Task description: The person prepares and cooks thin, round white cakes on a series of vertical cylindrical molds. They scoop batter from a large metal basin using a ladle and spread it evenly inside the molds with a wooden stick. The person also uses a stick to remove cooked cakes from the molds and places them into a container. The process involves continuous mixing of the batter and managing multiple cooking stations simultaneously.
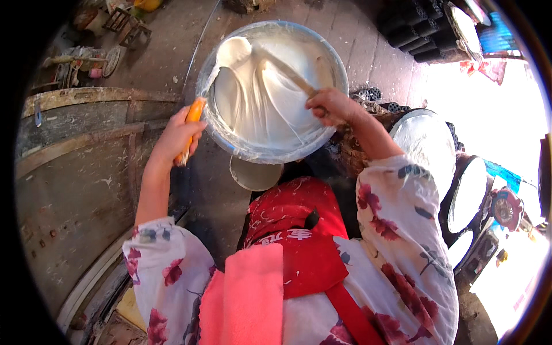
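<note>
A wide round basin (270,155) with a bluish rim holds thick, glossy white batter (282,106), drawn into long folds. Closed around an orange handle (195,110) at the basin's left side is my left hand (183,133). From that handle a batter-coated tool seems to reach over the rim to a rounded white end (234,52); the coating hides its exact kind. My right hand (332,107) grips a pale wooden stick (287,70) above the right part of the basin, its far end down in the batter.
Below the basin sits a smaller pale container (256,173). A worn wooden panel (80,149) stands on the left. To the right are white-topped round containers (424,141) and stacked black cylinders (417,29). A red apron (299,213) covers my lap.
</note>
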Action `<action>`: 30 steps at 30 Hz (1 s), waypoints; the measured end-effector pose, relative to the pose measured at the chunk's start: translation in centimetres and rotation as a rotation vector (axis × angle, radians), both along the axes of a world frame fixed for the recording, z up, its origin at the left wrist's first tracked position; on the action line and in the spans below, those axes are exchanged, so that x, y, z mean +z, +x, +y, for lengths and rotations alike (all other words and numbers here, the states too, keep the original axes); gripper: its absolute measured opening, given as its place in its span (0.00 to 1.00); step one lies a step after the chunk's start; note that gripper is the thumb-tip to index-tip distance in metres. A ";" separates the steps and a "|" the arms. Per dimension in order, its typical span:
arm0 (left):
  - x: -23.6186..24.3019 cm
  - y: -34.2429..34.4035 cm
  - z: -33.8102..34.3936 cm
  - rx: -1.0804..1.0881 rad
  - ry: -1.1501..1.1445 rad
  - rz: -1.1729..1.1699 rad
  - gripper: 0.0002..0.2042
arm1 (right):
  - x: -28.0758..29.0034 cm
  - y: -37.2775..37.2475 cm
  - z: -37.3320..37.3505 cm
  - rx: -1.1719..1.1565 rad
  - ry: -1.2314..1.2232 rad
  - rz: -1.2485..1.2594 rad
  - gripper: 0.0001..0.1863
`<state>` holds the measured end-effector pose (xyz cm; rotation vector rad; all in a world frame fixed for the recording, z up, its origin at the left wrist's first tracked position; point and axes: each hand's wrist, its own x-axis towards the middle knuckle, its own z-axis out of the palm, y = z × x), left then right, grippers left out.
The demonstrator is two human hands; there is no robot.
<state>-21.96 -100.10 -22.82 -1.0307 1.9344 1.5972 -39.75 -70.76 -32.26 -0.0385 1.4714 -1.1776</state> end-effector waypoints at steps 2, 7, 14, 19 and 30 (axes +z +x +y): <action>-2.6 -0.7 -0.9 -0.099 -0.186 0.012 0.28 | -1.7 -3.1 1.9 0.137 0.052 0.436 0.07; -12.5 -1.2 1.3 -0.468 -0.810 -0.176 0.30 | -6.1 -5.4 8.5 0.527 0.379 0.781 0.09; -16.3 1.4 13.3 -0.632 -0.553 -0.172 0.33 | -9.6 7.8 12.4 1.413 0.095 1.164 0.08; -15.7 5.6 13.2 -0.540 -0.396 -0.057 0.32 | -5.7 15.4 8.5 0.290 0.213 0.012 0.05; 4.0 10.0 4.9 -0.392 -0.688 0.095 0.32 | 1.2 15.4 0.3 -0.122 -0.195 -0.172 0.09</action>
